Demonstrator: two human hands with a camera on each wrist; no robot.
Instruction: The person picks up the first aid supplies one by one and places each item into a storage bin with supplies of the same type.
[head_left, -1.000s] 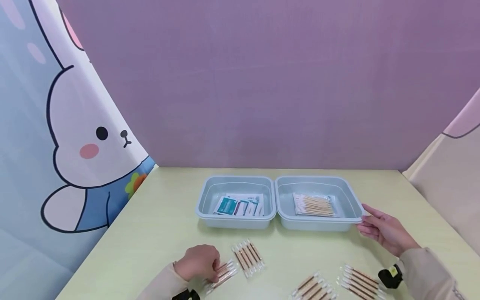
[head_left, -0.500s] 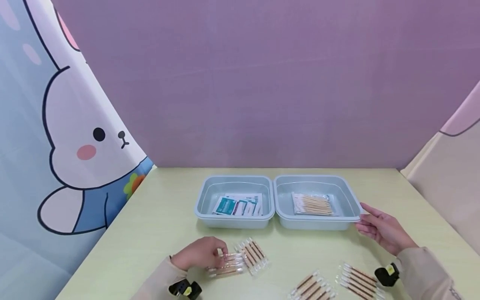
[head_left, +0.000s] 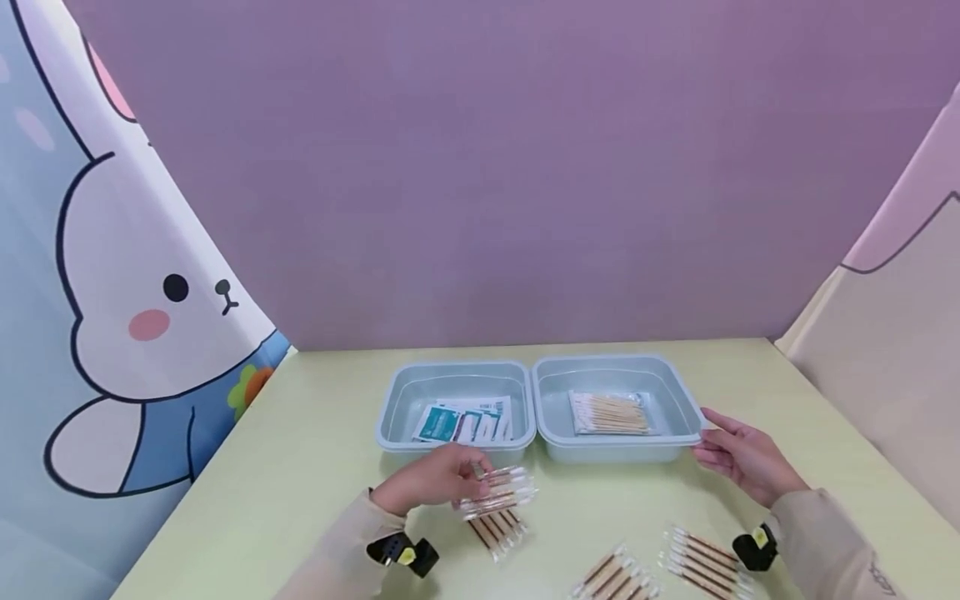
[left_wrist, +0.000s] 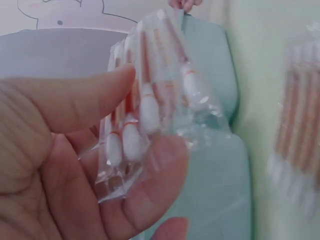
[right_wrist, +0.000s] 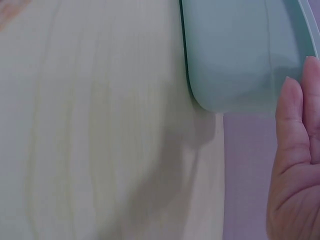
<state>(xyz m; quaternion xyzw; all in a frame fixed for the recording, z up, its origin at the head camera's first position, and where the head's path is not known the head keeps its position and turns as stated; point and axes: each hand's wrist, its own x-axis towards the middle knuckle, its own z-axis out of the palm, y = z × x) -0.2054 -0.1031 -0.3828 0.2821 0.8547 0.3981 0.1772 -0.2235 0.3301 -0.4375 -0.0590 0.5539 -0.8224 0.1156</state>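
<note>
My left hand (head_left: 442,479) pinches a clear packet of cotton swabs (head_left: 498,492) with brown sticks and white tips. In the left wrist view the thumb (left_wrist: 107,95) and fingers hold the packet (left_wrist: 135,135) by one end, off the table. A second swab packet (head_left: 495,531) lies partly hidden below it. My right hand (head_left: 746,458) touches the front right corner of the right light-blue tray (head_left: 615,452); the right wrist view shows straight fingers (right_wrist: 290,120) against the outside of its wall (right_wrist: 240,60). A pack of wooden cotton swabs (head_left: 611,414) lies in that tray.
Beside it stands another light-blue tray (head_left: 393,417) with several teal and white sachets (head_left: 461,423). Two more brown swab packets (head_left: 615,577) (head_left: 705,560) lie near the front right. A purple cloth (head_left: 480,183) hangs behind the pale table (head_left: 315,467).
My left hand has lifted the swab packet off the table and moved it right and forward, over the neighbouring packet. My right hand keeps its place at the tray corner. The head view has shifted slightly.
</note>
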